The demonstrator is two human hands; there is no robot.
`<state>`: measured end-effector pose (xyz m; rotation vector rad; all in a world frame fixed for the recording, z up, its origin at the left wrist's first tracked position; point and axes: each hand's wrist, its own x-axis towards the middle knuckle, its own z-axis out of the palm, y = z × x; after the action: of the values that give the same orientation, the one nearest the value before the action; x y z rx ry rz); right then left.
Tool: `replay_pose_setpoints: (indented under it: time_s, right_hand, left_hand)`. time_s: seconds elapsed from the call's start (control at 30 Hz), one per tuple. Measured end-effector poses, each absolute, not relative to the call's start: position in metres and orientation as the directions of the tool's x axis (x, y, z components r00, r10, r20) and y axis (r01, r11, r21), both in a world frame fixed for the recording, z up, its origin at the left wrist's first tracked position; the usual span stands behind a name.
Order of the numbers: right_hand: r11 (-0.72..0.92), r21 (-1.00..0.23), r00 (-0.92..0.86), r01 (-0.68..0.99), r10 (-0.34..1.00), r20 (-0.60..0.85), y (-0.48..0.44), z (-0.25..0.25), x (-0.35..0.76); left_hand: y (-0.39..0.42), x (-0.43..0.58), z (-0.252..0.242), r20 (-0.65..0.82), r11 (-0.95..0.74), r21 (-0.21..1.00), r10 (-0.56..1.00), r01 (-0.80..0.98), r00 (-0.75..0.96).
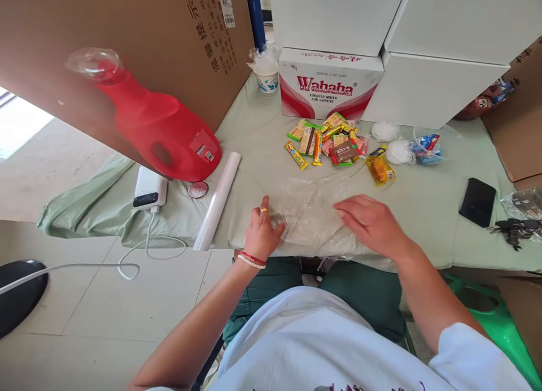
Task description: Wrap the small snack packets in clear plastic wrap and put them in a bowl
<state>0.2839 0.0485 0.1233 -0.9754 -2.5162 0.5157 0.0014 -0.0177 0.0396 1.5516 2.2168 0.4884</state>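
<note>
A clear, crumpled sheet of plastic (311, 210) lies spread on the green cloth in front of me. At its left edge is my left hand (260, 230), with a ring and a bracelet. Its index finger points forward, the thumb stands apart by the plastic, and the other fingers are partly hidden. My right hand (372, 221) rests over the plastic's right side, fingers stretched out and pointing left. I see nothing gripped in either hand. Beyond the plastic lies a pile of wrapped snacks (326, 139), with a packaged yellow-orange snack (380, 169) at its right.
A white film roll (218, 201) lies left, near a red jug (169, 131) and a white power bank (150, 187) with cable. The Wahaha carton (330, 86), white boxes (436, 86) and a paper cup (266, 80) stand behind. Plastic bundles (400, 152) and a black phone (477, 201) lie right.
</note>
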Motion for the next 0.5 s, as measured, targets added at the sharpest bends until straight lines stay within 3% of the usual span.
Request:
replay_pose_setpoints:
  time_s: [0.13, 0.27, 0.37, 0.43, 0.5]
  right_hand:
    - [0.767, -0.364, -0.829, 0.529, 0.558, -0.028, 0.066, 0.081, 0.214]
    - [0.709, -0.335, -0.764, 0.621, 0.643, -0.054, 0.076, 0.037, 0.180]
    - [0.675, -0.353, -0.727, 0.648, 0.687, -0.022, 0.085, 0.027, 0.182]
    - [0.672, -0.374, -0.727, 0.639, 0.686, -0.011, 0.091, 0.027, 0.188]
    - [0.686, -0.382, -0.743, 0.619, 0.669, 0.000, 0.096, 0.028, 0.194]
  left_hand:
    - [-0.015, 0.007, 0.040, -0.106, 0.285, 0.530, 0.957, 0.799, -0.271]
    - [-0.022, 0.005, 0.043, -0.029, 0.239, 0.779, 0.937, 0.580, -0.347]
    - [-0.030, -0.004, 0.040, -0.254, 0.362, 0.867, 0.912, 0.342, -0.322]
    - [-0.034, -0.015, 0.039, -0.394, 0.478, 0.832, 0.866, 0.282, -0.308]
    - [-0.036, -0.027, 0.043, -0.426, 0.552, 0.770, 0.818, 0.320, -0.386]
